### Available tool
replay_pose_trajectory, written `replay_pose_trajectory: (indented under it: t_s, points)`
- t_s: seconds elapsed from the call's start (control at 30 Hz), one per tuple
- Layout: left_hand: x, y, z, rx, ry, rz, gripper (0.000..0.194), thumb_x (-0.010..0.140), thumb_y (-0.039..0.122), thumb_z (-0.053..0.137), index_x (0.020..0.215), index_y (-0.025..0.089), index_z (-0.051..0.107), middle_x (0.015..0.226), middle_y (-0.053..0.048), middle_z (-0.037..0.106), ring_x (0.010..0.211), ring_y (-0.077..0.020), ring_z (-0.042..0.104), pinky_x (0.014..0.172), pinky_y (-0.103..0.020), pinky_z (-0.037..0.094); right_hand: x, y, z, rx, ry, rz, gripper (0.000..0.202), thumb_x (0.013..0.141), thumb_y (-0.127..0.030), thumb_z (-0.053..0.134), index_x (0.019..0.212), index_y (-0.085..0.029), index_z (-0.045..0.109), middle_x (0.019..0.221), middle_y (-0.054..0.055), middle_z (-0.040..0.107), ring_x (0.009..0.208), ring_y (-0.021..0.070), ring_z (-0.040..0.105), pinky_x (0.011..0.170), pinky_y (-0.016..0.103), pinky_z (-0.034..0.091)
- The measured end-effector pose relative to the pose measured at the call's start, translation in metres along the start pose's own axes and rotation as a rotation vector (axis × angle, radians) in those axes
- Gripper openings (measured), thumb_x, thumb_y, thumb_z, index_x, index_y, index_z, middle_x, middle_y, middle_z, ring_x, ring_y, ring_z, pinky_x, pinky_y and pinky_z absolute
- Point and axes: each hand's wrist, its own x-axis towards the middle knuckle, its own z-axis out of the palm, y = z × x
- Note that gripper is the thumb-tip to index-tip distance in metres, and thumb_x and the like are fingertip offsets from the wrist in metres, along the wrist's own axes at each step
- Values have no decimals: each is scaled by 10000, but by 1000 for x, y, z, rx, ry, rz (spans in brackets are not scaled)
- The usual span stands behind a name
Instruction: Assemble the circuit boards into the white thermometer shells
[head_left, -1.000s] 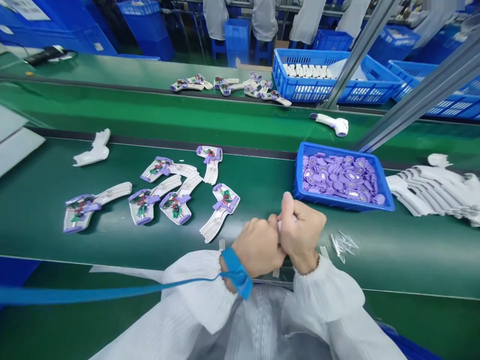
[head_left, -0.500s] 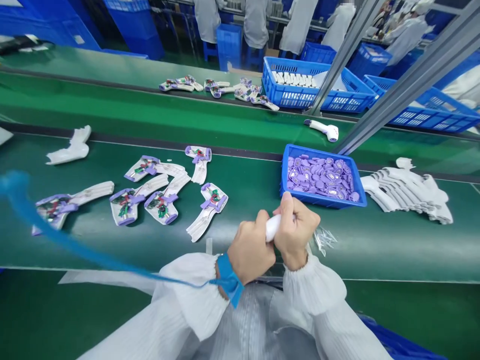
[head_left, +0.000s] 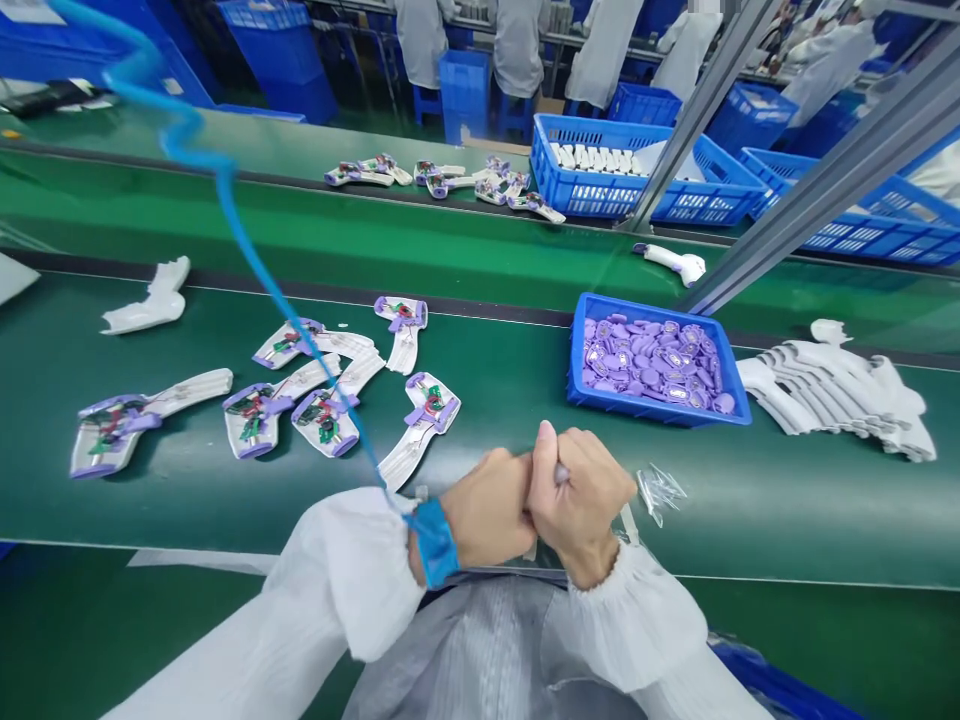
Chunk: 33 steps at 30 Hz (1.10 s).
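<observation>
My left hand [head_left: 491, 508], with a blue wrist strap [head_left: 435, 543], and my right hand [head_left: 577, 490] are pressed together above the near edge of the belt. Both are closed around a white plastic thermometer casing, now almost wholly covered by the fingers. A small pale purple bit [head_left: 561, 473] of it shows in my right fist. Nearest on the left lies an opened thermometer half [head_left: 420, 430] with wires and a green board. Beyond my right hand stands a blue tray [head_left: 660, 410] of purple oval pieces [head_left: 652, 360]. Clear plastic slips [head_left: 660, 492] lie beside that hand.
Several opened thermometer halves [head_left: 326, 420] lie left on the green belt [head_left: 510, 390]. White empty shells [head_left: 840, 390] are stacked at right. A closed thermometer [head_left: 675, 262] rests behind the tray, near a slanting metal post [head_left: 720, 285]. The blue cord [head_left: 262, 270] crosses the left side.
My hands have drawn closer together and turned, hiding the white casing that showed between them. The blue cord has swung upright across the left, and the view has shifted slightly.
</observation>
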Motion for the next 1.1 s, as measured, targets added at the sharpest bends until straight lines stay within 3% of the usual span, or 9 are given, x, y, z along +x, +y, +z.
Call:
replay_pose_trajectory:
  t_s: [0.13,0.23,0.37,0.43,0.57,0.77,0.9,1.03,1.1]
  points:
    - [6,7,11,139,33,-116,292,745,124,516,1022,137,608,947,-116,690,782,-270,655,658,-348,428,2,2,0,101,69,137,459,962,-249,485,515,-197,398,505,-26,418,501,101,355,542,305,246]
    - [6,12,3,74,63,-165,209,863,290,525,1013,160,592,909,-97,679,760,-263,650,621,-332,415,25,18,-9,214,-131,210,490,993,-351,455,535,-186,513,509,-27,494,495,97,435,541,270,301]
    - [-5,9,-21,4,169,-353,445,859,638,533,908,196,554,717,-33,609,655,-229,597,523,-286,332,84,73,-15,43,-344,147,351,1007,-366,431,885,-186,707,811,17,702,691,137,611,682,265,419]
    - [-13,5,-32,-51,191,-361,389,876,598,541,907,211,562,697,-5,601,615,-194,574,514,-276,314,110,106,-9,-233,-479,38,233,959,-298,534,1054,-172,704,1042,83,705,860,184,640,791,301,439]
    - [-26,-5,-42,-48,229,-378,285,896,497,567,1004,234,595,749,2,638,667,-198,598,561,-288,354,135,148,8,-372,-669,18,156,806,-214,723,930,-121,740,898,133,718,821,237,656,750,325,459]
    - [-7,-11,-23,361,282,-137,375,869,224,627,1222,150,523,1200,-118,613,1120,-291,544,917,-406,404,132,142,12,-497,-750,-70,184,855,-67,568,961,-80,717,984,223,688,900,279,660,787,365,461]
    - [27,-5,-11,539,114,-98,170,886,192,583,1014,89,627,1000,-155,665,981,-322,580,829,-439,401,137,132,9,-533,-768,-102,324,778,75,474,957,-56,710,963,233,686,908,289,660,807,372,461]
    - [27,-12,-21,460,168,-154,247,883,348,622,977,119,625,981,-129,668,923,-305,609,758,-398,421,143,132,-12,-504,-712,-101,412,825,46,423,1117,-65,690,1036,216,668,923,270,656,833,375,470]
    - [14,-19,-30,217,226,-232,320,886,447,613,1026,160,599,950,-77,666,849,-258,621,694,-350,428,138,129,-30,-422,-654,-69,383,895,-33,422,1172,-97,678,1009,173,677,906,245,657,845,371,481]
